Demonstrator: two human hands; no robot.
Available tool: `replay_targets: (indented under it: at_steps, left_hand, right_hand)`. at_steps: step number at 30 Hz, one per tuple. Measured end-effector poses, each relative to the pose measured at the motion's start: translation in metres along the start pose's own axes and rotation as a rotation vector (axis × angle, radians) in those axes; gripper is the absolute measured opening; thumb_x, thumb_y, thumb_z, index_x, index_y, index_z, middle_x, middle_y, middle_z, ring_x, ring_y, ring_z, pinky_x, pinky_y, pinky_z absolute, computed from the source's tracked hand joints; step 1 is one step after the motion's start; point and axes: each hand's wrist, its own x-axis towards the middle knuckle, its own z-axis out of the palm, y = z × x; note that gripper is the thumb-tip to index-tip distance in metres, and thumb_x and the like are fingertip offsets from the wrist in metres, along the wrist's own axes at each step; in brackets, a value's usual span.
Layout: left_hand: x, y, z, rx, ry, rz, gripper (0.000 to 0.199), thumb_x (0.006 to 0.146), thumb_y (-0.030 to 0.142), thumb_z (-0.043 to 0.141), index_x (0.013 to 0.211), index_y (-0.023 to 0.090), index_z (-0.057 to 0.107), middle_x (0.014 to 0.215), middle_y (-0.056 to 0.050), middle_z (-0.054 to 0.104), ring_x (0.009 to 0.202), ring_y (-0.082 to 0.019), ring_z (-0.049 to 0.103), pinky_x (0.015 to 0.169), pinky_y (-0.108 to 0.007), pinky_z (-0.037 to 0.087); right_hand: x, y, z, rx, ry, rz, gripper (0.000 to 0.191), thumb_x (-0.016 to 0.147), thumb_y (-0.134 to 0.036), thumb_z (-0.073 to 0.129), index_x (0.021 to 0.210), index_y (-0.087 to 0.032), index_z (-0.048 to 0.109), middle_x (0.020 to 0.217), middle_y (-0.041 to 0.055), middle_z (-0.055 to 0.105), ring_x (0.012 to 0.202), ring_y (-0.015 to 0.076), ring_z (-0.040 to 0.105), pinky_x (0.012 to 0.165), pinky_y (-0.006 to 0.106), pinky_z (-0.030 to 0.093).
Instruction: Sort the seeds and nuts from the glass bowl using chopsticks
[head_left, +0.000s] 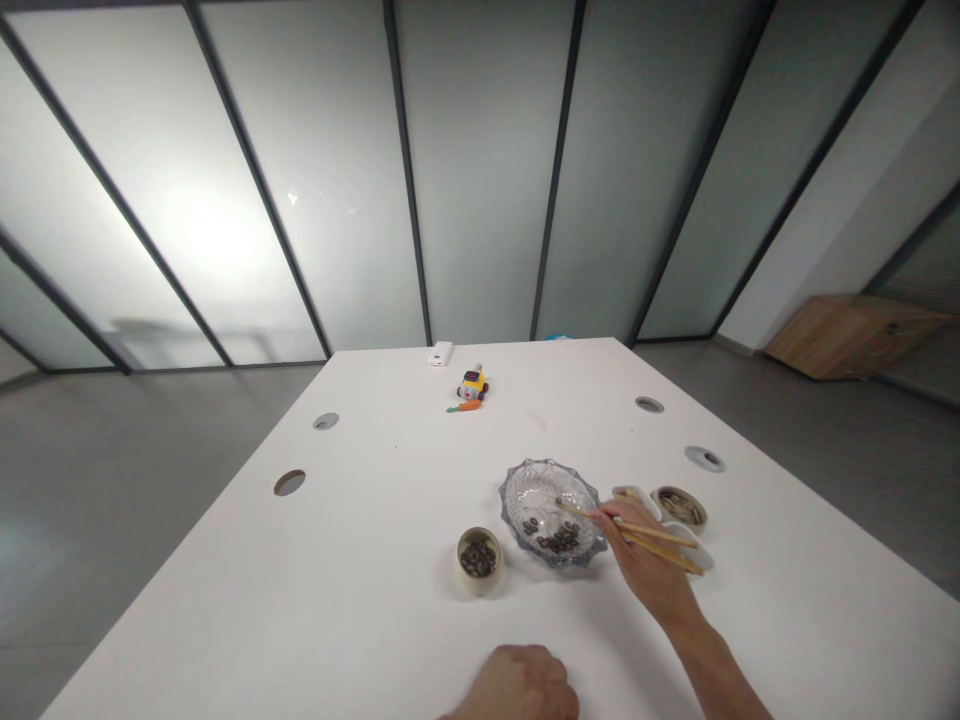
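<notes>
My right hand [637, 555] grips chopsticks [637, 530], their tips down among the dark seeds in the glass bowl [551, 515] on the bench [375, 600]. I judge I'm picking; next, pinch one seed cleanly. Left hand [521, 685] rests clenched, well nearer me than the bowl.

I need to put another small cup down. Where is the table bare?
Bare: the left side, between the two holes and the small cup; also between the glass bowl and the toy. Crowded: right of the bowl, around the right hand.
</notes>
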Motion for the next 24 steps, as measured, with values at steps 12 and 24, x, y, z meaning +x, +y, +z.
replay_targets:
  at_steps: [12, 24]
  left_hand:
    - [-0.001, -0.001, 0.011, 0.063, 0.032, 0.000, 0.045, 0.094, 0.053, 0.073, 0.066, 0.021, 0.058, 0.063, 0.003, 0.063, 0.058, -0.013, 0.057, 0.046, -0.026, 0.033]
    - [0.000, 0.000, 0.008, 0.069, 0.016, 0.006, 0.043, 0.092, 0.053, 0.075, 0.068, 0.020, 0.059, 0.065, 0.003, 0.064, 0.058, -0.013, 0.055, 0.048, -0.026, 0.035]
  right_hand:
    - [-0.003, 0.000, 0.008, 0.010, -0.028, -0.031, 0.027, 0.105, -0.043, 0.050, 0.089, -0.025, 0.061, 0.083, 0.0013, 0.067, 0.079, 0.0200, 0.064, 0.077, 0.033, 0.051]
    - [-0.008, 0.002, 0.013, 0.121, -0.117, 0.034, 0.025, 0.104, -0.042, 0.054, 0.094, -0.026, 0.069, 0.093, 0.0039, 0.070, 0.089, 0.0213, 0.068, 0.084, 0.034, 0.056]
